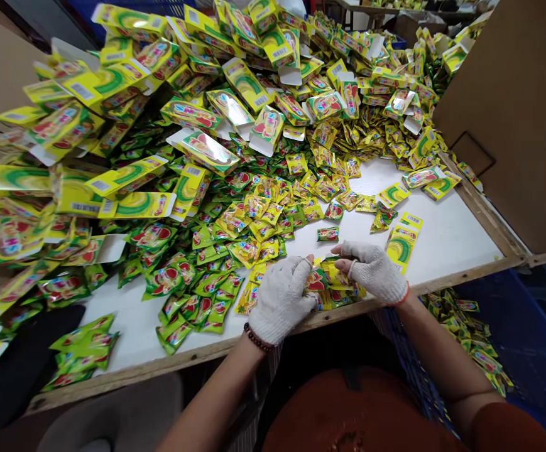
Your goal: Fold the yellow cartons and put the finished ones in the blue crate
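My left hand (282, 298), in a white knit glove with bare fingertips, curls its fingers against small yellow and green fruit-printed packets (317, 280) at the table's front edge. Facing it, my right hand (376, 273), gloved the same way, pinches yellow packets (337, 276) from the other side. The fingertips partly cover these packets, so their exact grip is hidden. Just beyond the hands lies a single green packet (328, 234). A flat yellow carton (402, 242) rests right of my right hand. Left of my left hand, green watermelon-printed packets (202, 307) lie in loose stacks.
Printed cartons (244, 85), many with open flaps, heap over packets at the back and left. A wooden rim (461, 276) edges the white table (461, 226). Brown cardboard (513, 125) stands at right. Below it, a blue crate (518, 320) holds packets.
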